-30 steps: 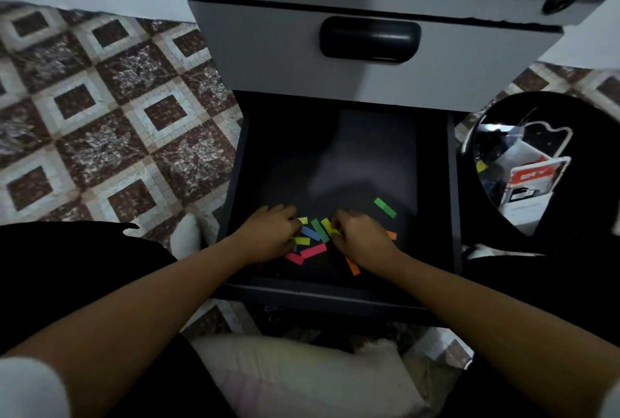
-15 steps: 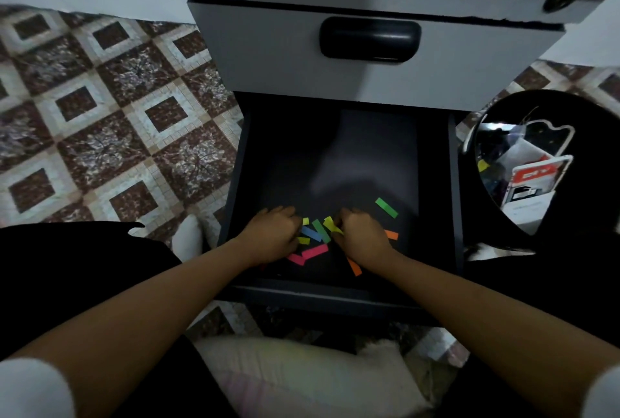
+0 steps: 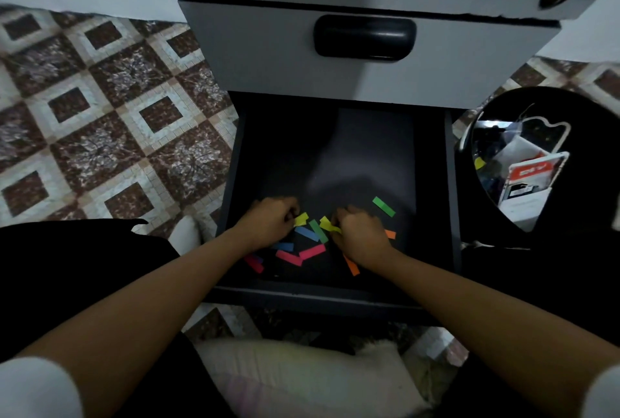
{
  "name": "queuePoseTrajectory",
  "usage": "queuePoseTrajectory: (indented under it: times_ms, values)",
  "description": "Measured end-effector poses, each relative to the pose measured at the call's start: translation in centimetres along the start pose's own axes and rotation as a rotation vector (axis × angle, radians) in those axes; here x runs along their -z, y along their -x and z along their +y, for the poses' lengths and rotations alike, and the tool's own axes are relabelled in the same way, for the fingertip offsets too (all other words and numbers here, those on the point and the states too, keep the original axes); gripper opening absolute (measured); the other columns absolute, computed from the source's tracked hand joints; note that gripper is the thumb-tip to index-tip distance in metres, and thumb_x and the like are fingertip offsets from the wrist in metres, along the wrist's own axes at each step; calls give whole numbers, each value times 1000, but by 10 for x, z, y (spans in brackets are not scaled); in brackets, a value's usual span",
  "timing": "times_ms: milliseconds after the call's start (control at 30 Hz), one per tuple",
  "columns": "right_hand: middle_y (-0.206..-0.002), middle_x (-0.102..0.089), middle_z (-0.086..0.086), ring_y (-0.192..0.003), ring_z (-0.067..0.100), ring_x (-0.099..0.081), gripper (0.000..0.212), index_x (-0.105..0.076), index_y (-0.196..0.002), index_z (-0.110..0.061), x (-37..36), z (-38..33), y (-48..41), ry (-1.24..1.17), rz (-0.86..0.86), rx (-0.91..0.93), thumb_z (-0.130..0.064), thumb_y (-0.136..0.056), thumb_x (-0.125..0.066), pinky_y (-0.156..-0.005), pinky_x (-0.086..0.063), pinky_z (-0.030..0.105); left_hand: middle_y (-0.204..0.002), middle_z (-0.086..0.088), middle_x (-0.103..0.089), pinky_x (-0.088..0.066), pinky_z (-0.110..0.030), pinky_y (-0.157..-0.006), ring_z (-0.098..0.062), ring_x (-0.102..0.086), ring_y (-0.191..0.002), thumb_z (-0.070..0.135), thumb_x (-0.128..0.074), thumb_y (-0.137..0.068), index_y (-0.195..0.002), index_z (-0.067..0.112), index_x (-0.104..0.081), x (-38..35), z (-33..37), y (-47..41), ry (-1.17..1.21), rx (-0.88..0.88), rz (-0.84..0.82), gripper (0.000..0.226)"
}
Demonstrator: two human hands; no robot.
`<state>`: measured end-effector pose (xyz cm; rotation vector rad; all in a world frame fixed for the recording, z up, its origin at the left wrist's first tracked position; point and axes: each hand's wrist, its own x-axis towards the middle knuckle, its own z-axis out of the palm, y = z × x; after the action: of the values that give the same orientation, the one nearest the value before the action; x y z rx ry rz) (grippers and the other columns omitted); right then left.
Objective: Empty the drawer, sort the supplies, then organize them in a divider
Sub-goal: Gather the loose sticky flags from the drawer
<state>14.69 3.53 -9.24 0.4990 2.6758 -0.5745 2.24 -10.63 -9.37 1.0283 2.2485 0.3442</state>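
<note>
As paper strips (image 3: pixel 317 230) lie scattered, left hand (image 3: pixel 270 221) and right hand (image 3: pixel 361 238) flank them.

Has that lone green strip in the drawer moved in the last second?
No. The green strip sits in the same spot, equally close to the drawer's right wall.

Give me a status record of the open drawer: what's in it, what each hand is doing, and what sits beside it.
Drawer: pulled open, below a shut upper drawer
Contents: loose coloured paper strips, clustered near the front edge
Stray: green strip, lying apart to the right of the cluster
Left hand: fingers curled at the cluster; unclear whether it holds a strip
Right hand: pinches a yellow strip
Black bin: on the floor right of the drawer, holding packets and other supplies
</note>
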Motion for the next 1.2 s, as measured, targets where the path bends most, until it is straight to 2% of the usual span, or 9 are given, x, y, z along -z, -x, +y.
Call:
queuePoseTrajectory:
  times_ms: [100, 200, 333, 567, 833, 1067, 1200]
  values:
    - [-120, -52, 9, -112, 26, -49, 30, -51, -119, -10, 1, -1, 3, 66, 32, 26, -26, -93, -50, -90, -41, 38, -116, -5, -52, -38, -37, -93, -23, -50, -111, 28, -55, -90, -113, 15, -56, -1, 1, 1, -167, -12, 22, 26]
    - [-122, -51, 9, -115, 26, -47, 35, -50, -121, -10, 1, -1, 5, 120, 44, 42, -31, -94, -50, -92, -39, 38, -121, -5, -48, -35, -38, -95, -23, -45, -117, 37, -55, -89, -116, 16, -53, -2, 1, 2, -274, -16, 20, 34]
    - [-121, -53, 9, -113, 25, -48, 30, -52, -118, -10, 1, -1, 6, 148, 45, 51, -27, -94, -49, -90, -39, 36, -117, -5, -50, -37, -36, -91, -23, -47, -113, 32, -52, -91, -111, 14, -55, -2, 1, 3, -311, -58, -6, 26]
    - [-112, -55, 8, -104, 23, -53, 24, -56, -111, -10, 1, -1, 4, 11, 77, 1, -25, -94, -50, -86, -41, 34, -110, -4, -52, -37, -31, -80, -22, -53, -101, 26, -54, -90, -103, 14, -57, 2, 1, 4, -229, -62, 7, 18]
    - [-120, -52, 8, -113, 25, -48, 33, -51, -118, -10, -3, -3, 8, 100, 90, -35, -32, -94, -50, -91, -39, 37, -118, -5, -50, -36, -33, -86, -22, -48, -112, 27, -51, -90, -112, 14, -55, 1, 4, 6, -362, -78, 12, 25]
    - [-118, -51, 10, -112, 26, -47, 27, -54, -114, -9, -4, -7, 7, 48, 54, -58, -23, -91, -51, -92, -38, 38, -118, -7, -49, -36, -35, -90, -24, -46, -114, 26, -51, -88, -108, 11, -54, 1, 7, 7, -398, -42, -17, 25]
    - [-117, -52, 11, -111, 27, -47, 28, -52, -113, -7, -3, -8, 7, 114, 46, -5, -23, -90, -50, -90, -37, 36, -119, -8, -49, -36, -36, -92, -24, -46, -115, 26, -52, -87, -109, 10, -53, 1, 7, 7, -412, -38, -28, 27]
